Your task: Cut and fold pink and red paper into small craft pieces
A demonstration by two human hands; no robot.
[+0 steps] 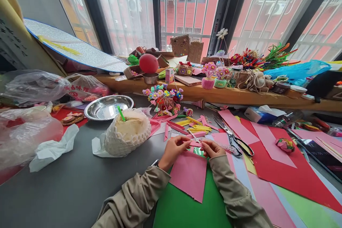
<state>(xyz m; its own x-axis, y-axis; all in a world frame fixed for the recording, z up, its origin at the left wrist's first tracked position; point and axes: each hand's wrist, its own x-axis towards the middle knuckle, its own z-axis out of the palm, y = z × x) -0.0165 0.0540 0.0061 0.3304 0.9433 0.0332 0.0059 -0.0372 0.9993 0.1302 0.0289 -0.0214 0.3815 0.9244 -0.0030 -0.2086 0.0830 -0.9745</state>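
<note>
Between my two hands a narrow folded pink paper strip (196, 144) is held level. My left hand (175, 149) pinches its left end between thumb and fingers. The right end is pinched by my right hand (213, 148). Just below lies a square of pink paper (188, 178) on a green sheet (187, 210). Beyond my hands are several folded pink strips (177, 127) and yellow strips (200, 128). Black-handled scissors (235, 140) rest to the right of my right hand.
A coconut (129, 131) in white foam netting with a green straw stands left of my hands, before a metal plate (108, 107). Red paper (280, 171) and a phone (320, 153) lie at right. Pipe-cleaner flowers (164, 99) stand near the wooden sill (120, 85).
</note>
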